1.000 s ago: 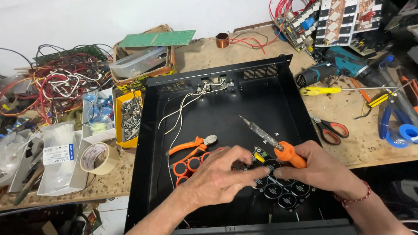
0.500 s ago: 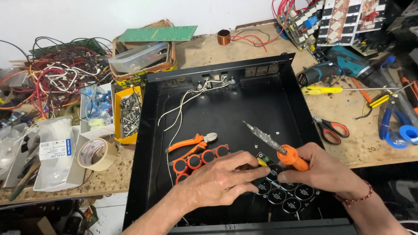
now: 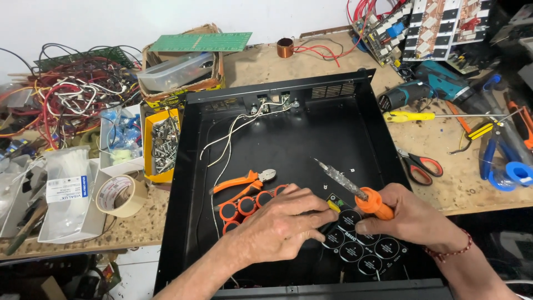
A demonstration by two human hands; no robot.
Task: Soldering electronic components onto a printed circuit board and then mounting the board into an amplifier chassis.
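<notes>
Below, two hands [image 3: 283, 228] [image 3: 408, 216], one soldering iron [image 3: 355, 191], six capacitors [image 3: 361, 244]

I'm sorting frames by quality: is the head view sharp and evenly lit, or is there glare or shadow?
Head view: sharp overall, both hands crisp, left hand and right hand with the soldering iron; soft even light, faint shadows only; the black metal case reads dark with slight sheen, no harsh glare; mild wide-angle bending at the edges.

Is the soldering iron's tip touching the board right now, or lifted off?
Lifted off. The right hand holds the soldering iron by its orange grip, tip pointing up-left, away from the black board.
</notes>
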